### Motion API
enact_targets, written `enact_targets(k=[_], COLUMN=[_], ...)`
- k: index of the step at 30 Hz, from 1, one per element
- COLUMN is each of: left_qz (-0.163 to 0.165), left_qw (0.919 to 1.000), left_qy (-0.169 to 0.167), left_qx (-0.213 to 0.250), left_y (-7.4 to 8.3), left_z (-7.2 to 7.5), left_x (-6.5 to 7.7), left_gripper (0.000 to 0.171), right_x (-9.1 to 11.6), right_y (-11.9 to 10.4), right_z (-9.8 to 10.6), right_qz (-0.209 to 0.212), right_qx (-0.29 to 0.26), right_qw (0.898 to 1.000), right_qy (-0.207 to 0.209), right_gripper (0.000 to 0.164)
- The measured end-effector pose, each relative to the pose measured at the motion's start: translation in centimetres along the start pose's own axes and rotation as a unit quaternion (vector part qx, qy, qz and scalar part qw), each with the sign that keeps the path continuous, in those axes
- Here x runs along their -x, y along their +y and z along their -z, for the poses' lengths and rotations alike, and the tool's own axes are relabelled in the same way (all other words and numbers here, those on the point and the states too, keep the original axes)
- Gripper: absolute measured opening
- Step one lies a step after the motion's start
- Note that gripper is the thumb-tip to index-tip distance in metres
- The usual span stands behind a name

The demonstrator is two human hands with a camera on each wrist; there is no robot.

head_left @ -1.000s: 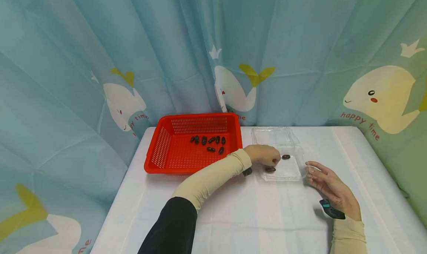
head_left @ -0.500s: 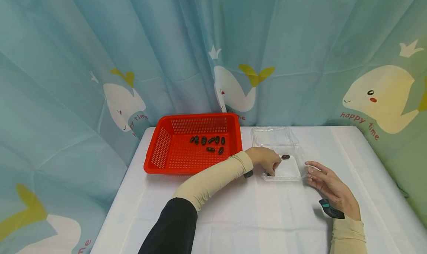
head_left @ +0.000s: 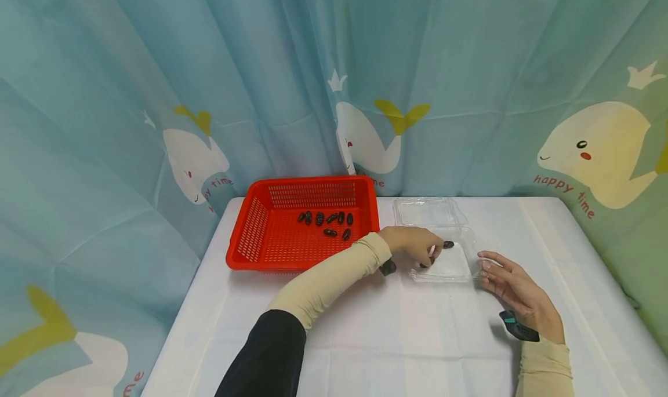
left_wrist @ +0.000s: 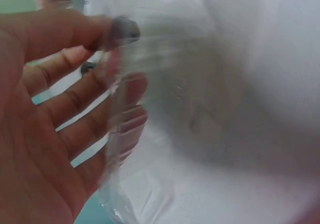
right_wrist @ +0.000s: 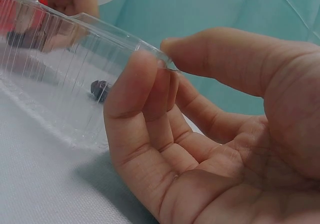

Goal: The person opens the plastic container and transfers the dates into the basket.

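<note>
A clear plastic clamshell box (head_left: 453, 265) lies opened out on the white table, its lid (head_left: 427, 212) folded back toward the curtain. Over the left side of its base my left hand (head_left: 414, 244) reaches down. In the left wrist view, thumb and forefinger pinch a dark wrinkled date (left_wrist: 125, 29), while the other fingers spread behind the transparent wall. Another date (head_left: 448, 244) lies inside near the back, just beyond the left fingertips. My right hand (head_left: 514, 288) holds the box's right rim between thumb and fingertips, seen closely in the right wrist view.
To the left, a red mesh basket (head_left: 237, 249) holds several dates (head_left: 330, 233) on its floor. The left forearm passes in front of the basket's near right corner. A blue-green curtain (head_left: 469, 95) with whale prints hangs behind the white tablecloth (head_left: 386, 339).
My left hand dipped toward the box's near left corner, then rose slightly and moved a little farther back within the base. The right hand has stayed at the rim.
</note>
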State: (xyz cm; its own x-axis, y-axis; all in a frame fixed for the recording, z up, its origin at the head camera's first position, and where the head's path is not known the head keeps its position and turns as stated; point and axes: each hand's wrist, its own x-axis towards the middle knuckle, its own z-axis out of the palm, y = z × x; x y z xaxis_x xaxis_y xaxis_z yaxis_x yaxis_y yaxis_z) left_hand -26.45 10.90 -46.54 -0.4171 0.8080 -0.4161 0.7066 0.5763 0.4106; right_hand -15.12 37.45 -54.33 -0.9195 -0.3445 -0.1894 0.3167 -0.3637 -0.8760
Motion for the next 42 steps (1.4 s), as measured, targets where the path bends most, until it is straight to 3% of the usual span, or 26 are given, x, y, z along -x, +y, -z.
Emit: enact_targets(k=[3,5,9,12,17,20,23,26,31,36,42], left_qz=[-0.027,-0.046,-0.068,-0.082,-0.126,-0.145,-0.16,-0.175,-0.189,-0.179,-0.153], left_qw=[0.9975,0.9916,0.968,0.939,0.8722,0.836,0.809,0.7946,0.7849,0.7689,0.7582], left_qy=[0.005,0.003,0.003,0.007,0.001,-0.003,0.004,0.016,0.034,0.064,0.096], left_qx=[0.066,0.121,0.242,0.334,0.473,0.529,0.566,0.581,0.589,0.61,0.627], left_y=[-0.2,-0.3,-0.2,0.0,0.1,0.1,0.1,0.0,-0.5,-1.2,-2.6], left_z=[0.4,0.8,1.5,1.7,1.6,1.5,1.3,1.4,1.7,2.3,2.8], left_x=[0.3,0.6,1.4,2.1,2.9,3.4,3.9,4.4,5.6,7.0,8.9], left_gripper=[0.008,0.011,0.014,0.017,0.027,0.031,0.03,0.029,0.026,0.022,0.022], right_x=[0.0,-0.1,-0.2,-0.2,-0.1,-0.1,-0.1,-0.1,-0.1,0.0,0.1], right_y=[0.1,0.1,0.2,0.2,0.1,0.1,0.1,0.1,0.1,-0.1,0.0], right_z=[0.0,0.1,0.4,0.4,0.3,0.3,0.3,0.3,0.2,0.0,0.1], right_qz=[-0.001,0.0,0.005,0.007,0.009,0.01,0.01,0.009,0.001,-0.004,-0.005], right_qx=[0.004,0.003,-0.001,-0.007,-0.012,-0.013,-0.015,-0.017,-0.011,-0.003,-0.016], right_qw=[1.0,1.0,1.0,1.0,1.0,1.0,0.999,1.0,1.0,1.0,1.0], right_qy=[0.006,0.005,-0.007,-0.017,-0.021,-0.025,-0.026,-0.024,-0.009,0.001,-0.013], right_gripper=[0.032,0.032,0.034,0.035,0.036,0.036,0.037,0.037,0.035,0.033,0.033])
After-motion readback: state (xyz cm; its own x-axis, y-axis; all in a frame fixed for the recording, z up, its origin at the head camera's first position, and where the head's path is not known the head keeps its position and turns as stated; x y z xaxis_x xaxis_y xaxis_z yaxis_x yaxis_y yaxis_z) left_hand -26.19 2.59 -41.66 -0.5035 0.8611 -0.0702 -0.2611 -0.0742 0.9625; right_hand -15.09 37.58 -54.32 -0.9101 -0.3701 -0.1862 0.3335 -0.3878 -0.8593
